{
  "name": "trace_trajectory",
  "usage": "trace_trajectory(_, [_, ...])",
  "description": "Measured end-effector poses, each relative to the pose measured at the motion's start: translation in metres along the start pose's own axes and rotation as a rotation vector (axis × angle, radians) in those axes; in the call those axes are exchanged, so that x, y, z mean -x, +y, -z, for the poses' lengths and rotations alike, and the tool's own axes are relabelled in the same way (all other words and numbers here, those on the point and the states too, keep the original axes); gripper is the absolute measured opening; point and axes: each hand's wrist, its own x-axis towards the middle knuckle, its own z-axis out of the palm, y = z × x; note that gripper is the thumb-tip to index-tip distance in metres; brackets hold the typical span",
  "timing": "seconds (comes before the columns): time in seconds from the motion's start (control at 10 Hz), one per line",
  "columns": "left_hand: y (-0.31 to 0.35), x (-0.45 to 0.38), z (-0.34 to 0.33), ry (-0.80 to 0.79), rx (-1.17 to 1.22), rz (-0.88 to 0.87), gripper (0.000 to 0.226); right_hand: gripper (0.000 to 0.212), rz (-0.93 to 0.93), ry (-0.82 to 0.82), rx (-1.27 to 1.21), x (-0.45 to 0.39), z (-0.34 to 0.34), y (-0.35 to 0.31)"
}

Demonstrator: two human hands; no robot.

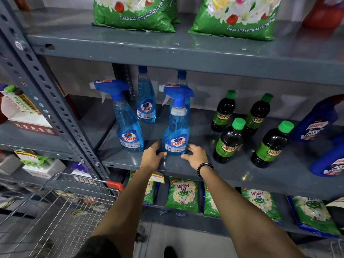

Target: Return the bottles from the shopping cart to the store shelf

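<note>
A blue Colin spray bottle [176, 123] stands upright near the front of the grey middle shelf [232, 175]. My left hand [152, 154] and my right hand [195, 155] flank its base, fingers spread, thumbs at or just off the bottle. A second spray bottle [124, 116] stands to its left. Two blue refill bottles [146, 97] stand behind them, the right one mostly hidden. The wire shopping cart [55, 211] sits at lower left; no bottles show in its visible part.
Several dark bottles with green caps [229, 140] stand to the right, then blue Harpic bottles [316, 120]. Green detergent bags lie on the shelf above [135, 13] and the shelf below [183, 196]. A perforated grey upright [50, 101] runs along the left.
</note>
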Motion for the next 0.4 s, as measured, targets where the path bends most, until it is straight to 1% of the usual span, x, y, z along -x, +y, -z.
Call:
trace_trajectory(0.1, [-0.004, 0.019, -0.002, 0.005, -0.306, -0.018, 0.060, 0.061, 0.003, -0.012, 0.279, 0.018, 0.003, 0.005])
trace_trajectory(0.2, [-0.010, 0.050, -0.006, -0.052, -0.526, -0.061, 0.059, 0.069, 0.045, -0.018, 0.418, 0.050, 0.003, 0.016])
trace_trajectory(0.3, [-0.009, 0.084, -0.007, -0.014, -0.630, -0.138, 0.060, 0.071, 0.141, 0.041, 0.495, 0.090, 0.007, 0.021])
trace_trajectory(0.4, [0.009, 0.120, -0.008, 0.090, -0.685, -0.290, 0.064, 0.068, 0.251, 0.237, 0.598, 0.130, 0.017, 0.018])
